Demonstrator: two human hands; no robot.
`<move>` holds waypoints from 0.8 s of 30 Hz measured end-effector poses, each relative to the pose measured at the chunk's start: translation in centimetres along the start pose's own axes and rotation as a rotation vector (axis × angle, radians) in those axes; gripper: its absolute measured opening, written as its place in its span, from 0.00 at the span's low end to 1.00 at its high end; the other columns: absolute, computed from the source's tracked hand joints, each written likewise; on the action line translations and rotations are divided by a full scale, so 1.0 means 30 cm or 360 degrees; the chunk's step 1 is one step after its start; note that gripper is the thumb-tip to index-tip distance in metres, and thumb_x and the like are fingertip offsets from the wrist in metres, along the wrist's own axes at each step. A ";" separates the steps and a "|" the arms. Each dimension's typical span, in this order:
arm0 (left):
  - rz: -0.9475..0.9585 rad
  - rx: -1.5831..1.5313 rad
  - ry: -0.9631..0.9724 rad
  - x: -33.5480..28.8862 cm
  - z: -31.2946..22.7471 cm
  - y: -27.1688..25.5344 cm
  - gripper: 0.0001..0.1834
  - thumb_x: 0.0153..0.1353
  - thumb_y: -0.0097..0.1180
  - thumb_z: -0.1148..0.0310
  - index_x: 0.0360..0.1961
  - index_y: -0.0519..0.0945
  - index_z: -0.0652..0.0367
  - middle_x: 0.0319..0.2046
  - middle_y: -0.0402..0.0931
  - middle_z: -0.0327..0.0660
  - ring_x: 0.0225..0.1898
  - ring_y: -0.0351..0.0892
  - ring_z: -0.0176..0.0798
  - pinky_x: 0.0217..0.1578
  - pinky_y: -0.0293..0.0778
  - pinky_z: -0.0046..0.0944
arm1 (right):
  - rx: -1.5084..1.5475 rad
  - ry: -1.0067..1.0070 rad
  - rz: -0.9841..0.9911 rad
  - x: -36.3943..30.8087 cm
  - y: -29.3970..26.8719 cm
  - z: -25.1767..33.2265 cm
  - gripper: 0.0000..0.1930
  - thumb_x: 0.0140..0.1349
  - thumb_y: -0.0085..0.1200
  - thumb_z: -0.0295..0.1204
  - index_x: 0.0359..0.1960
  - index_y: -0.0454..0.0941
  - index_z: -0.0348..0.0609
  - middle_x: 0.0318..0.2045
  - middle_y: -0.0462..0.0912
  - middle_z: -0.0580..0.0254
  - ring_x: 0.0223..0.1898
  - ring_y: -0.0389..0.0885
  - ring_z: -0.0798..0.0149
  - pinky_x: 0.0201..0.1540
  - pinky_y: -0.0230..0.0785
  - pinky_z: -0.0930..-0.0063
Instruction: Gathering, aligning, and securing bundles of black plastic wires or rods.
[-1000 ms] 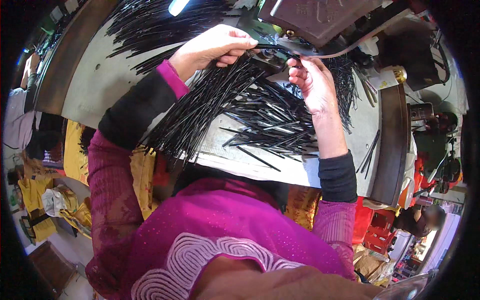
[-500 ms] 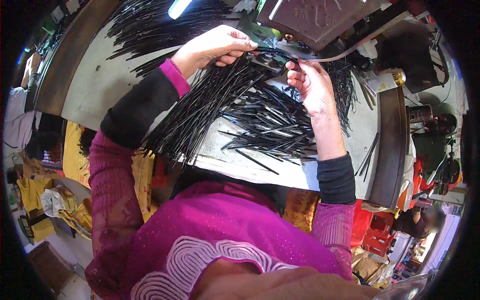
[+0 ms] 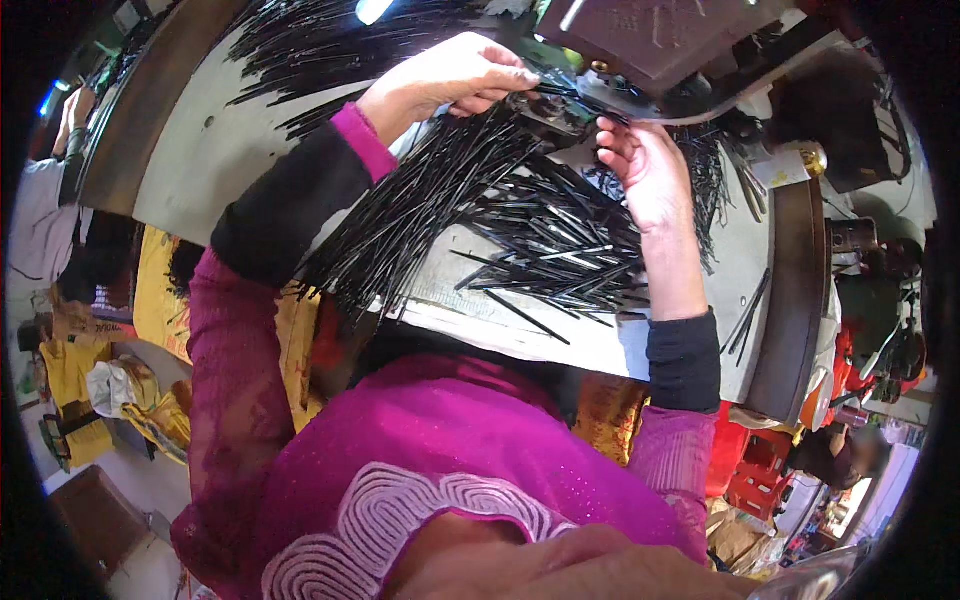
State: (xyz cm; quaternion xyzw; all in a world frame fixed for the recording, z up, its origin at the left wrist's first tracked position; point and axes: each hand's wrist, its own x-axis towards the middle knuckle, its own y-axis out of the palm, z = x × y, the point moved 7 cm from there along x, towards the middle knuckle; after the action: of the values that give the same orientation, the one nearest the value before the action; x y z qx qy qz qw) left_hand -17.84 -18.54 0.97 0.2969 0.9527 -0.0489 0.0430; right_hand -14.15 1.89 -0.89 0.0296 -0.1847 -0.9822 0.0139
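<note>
My left hand (image 3: 460,75) is at the front of a dark brown machine (image 3: 650,45), its thumb and fingers pinched on one end of a thin black strip. Just right of the machine's metal working plate (image 3: 550,118), my right hand (image 3: 650,175) is curled closed, with its fingertips at the other end of the strip. The strip's middle is hard to make out against the dark metal. Below my left wrist lies a bundle of long black strips (image 3: 400,215). Between my forearms is a heap of shorter black strips (image 3: 555,245).
More long strips (image 3: 320,45) cover the far left of the pale tabletop (image 3: 190,165). A curved machine arm (image 3: 740,90) reaches over the far right side. Beyond the right wooden edge (image 3: 785,310) stand red crates (image 3: 760,475). Another person's hand (image 3: 78,105) shows at far left.
The whole view has shifted slightly, so the table and machine appear a little further right. Both hands keep nearly the same place at the machine, still closed.
</note>
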 end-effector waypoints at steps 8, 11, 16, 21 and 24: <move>0.0142 0.0142 -0.0060 -0.038 -0.016 -0.006 0.14 0.59 0.56 0.60 0.34 0.76 0.62 0.12 0.56 0.24 0.11 0.49 0.17 0.11 0.43 0.22 | -0.0671 -0.0271 -0.0034 -0.054 0.034 0.053 0.12 0.60 0.51 0.29 0.42 0.73 0.34 0.36 0.80 0.58 0.39 0.79 0.65 0.43 0.71 0.76; 0.0205 0.0152 -0.0077 -0.042 -0.019 -0.007 0.15 0.58 0.56 0.59 0.34 0.77 0.63 0.11 0.55 0.24 0.11 0.50 0.17 0.12 0.43 0.22 | -0.0981 -0.0474 -0.0067 -0.073 0.053 0.079 0.10 0.57 0.56 0.30 0.36 0.77 0.35 0.36 0.81 0.59 0.38 0.78 0.68 0.43 0.67 0.80; 0.0278 0.0289 -0.0093 -0.059 -0.014 0.018 0.16 0.59 0.54 0.59 0.33 0.78 0.63 0.12 0.56 0.23 0.12 0.51 0.17 0.12 0.44 0.22 | -0.2177 -0.1144 0.0076 -0.162 0.244 0.138 0.12 0.49 0.61 0.33 0.35 0.78 0.42 0.34 0.80 0.58 0.39 0.77 0.58 0.44 0.67 0.71; 0.0438 0.0241 -0.0068 -0.065 0.018 0.107 0.15 0.60 0.53 0.57 0.34 0.79 0.59 0.13 0.58 0.25 0.14 0.53 0.18 0.12 0.46 0.23 | -0.2257 -0.1313 0.0373 -0.200 0.292 0.099 0.10 0.51 0.58 0.28 0.36 0.79 0.43 0.30 0.80 0.59 0.32 0.77 0.58 0.37 0.69 0.70; 0.0251 0.0392 -0.0033 -0.113 -0.040 0.046 0.18 0.58 0.56 0.54 0.33 0.79 0.61 0.14 0.59 0.26 0.16 0.57 0.21 0.16 0.52 0.24 | -0.2277 -0.1136 0.0267 -0.191 0.242 0.128 0.09 0.53 0.57 0.28 0.36 0.80 0.43 0.26 0.78 0.57 0.26 0.77 0.57 0.29 0.69 0.71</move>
State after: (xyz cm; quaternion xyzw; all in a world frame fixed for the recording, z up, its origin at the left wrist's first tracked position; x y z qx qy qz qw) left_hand -14.33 -19.17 2.44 0.3735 0.9126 -0.1652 0.0198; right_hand -8.56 -3.26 5.64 -0.3162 0.4945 -0.8085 0.0434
